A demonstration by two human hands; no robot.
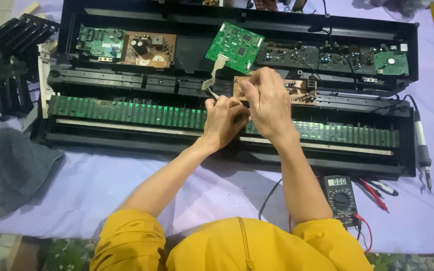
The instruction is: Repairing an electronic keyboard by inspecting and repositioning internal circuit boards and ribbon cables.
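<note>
An opened black electronic keyboard case (126, 143) lies across the table with its long green contact board (126, 111) exposed. My left hand (224, 120) and my right hand (269, 103) meet over its middle. The right hand is closed on a small brown circuit board (302, 90). My left hand pinches the end of a white ribbon cable (216, 73), which runs up to a tilted green circuit board (235, 47). What sits between my palms is hidden.
A black multimeter (341, 198) with red and black leads lies at the front right. A soldering iron (422, 150) rests by the case's right end. Removed black key sections (6, 65) are at the left, a grey cloth (11, 168) below them. More boards (124, 47) line the case's back.
</note>
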